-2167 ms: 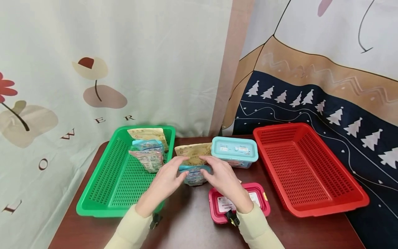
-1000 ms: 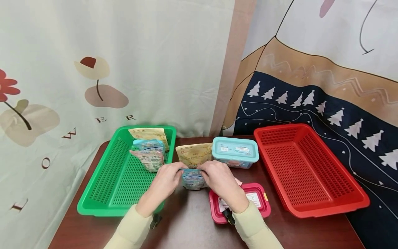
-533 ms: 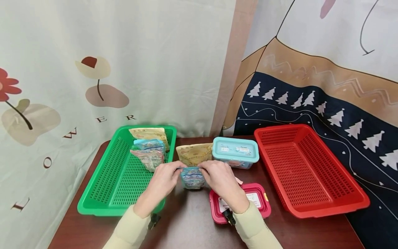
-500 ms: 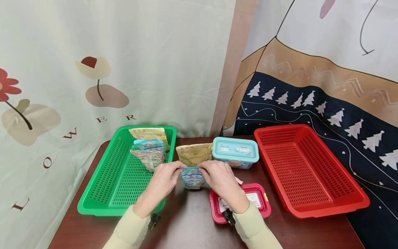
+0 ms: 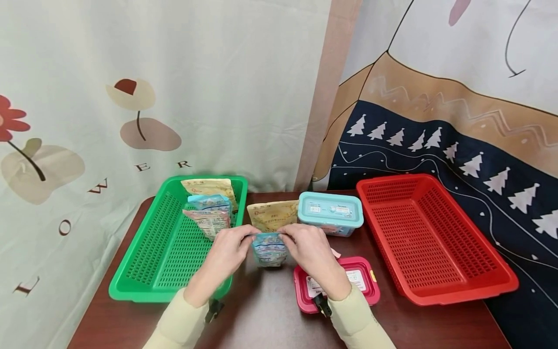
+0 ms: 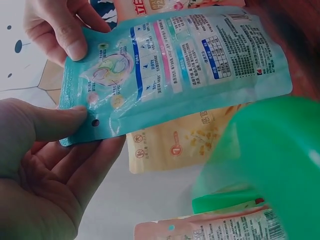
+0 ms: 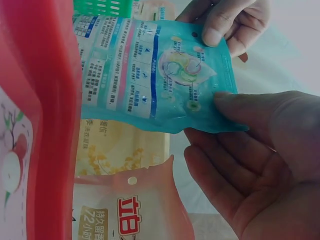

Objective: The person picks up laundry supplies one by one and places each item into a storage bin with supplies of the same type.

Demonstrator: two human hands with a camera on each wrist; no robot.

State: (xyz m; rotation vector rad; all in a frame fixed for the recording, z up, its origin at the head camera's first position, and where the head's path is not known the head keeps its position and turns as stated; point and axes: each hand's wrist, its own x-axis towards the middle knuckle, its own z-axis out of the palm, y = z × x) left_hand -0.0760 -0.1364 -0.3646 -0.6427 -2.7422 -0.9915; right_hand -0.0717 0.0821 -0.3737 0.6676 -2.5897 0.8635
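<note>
A blue laundry pod pouch (image 5: 270,249) stands upright in front of me, back panel printed with small text. My left hand (image 5: 230,249) pinches its top left corner, thumb in front and fingers behind. At the opposite top corner, my right hand (image 5: 310,247) pinches the pouch the same way. In the left wrist view the pouch's top seal (image 6: 75,102) is stretched between both thumbs. Just behind it stands a yellow pouch (image 5: 273,214). A pink pouch (image 7: 132,207) shows beside it in the right wrist view, mostly hidden by my right hand in the head view.
A green basket (image 5: 144,286) at left holds yellow, blue and pink pouches (image 5: 211,224). A light blue lidded box (image 5: 330,211) stands behind my right hand, and a crimson lidded box (image 5: 368,291) lies under my right wrist. A red basket (image 5: 440,228) is at the right.
Both hands were hovering apart around the blue pouch; they have since come down and gripped its top corners. Over the last half second its top edge has risen very slightly.
</note>
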